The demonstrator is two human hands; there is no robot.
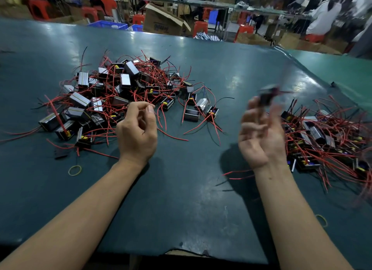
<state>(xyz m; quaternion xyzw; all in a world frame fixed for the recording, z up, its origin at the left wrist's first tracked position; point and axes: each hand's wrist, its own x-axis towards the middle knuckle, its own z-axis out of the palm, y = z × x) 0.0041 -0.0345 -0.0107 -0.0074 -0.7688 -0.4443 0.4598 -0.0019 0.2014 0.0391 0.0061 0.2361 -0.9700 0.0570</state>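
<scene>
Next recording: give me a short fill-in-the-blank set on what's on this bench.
1. Most wires in the left pile are ___.
2. The left hand looks sharp; the right hand and the black part at its fingertips are ___.
3. The rubber band by the left forearm is ___.
Missing: red; blurred; yellow.

Bare forearms (80, 209), unadorned left hand (136, 133) and right hand (261, 137)

I can read no text anywhere here. The print on the far cardboard box (161, 26) is too blurred for me.
</scene>
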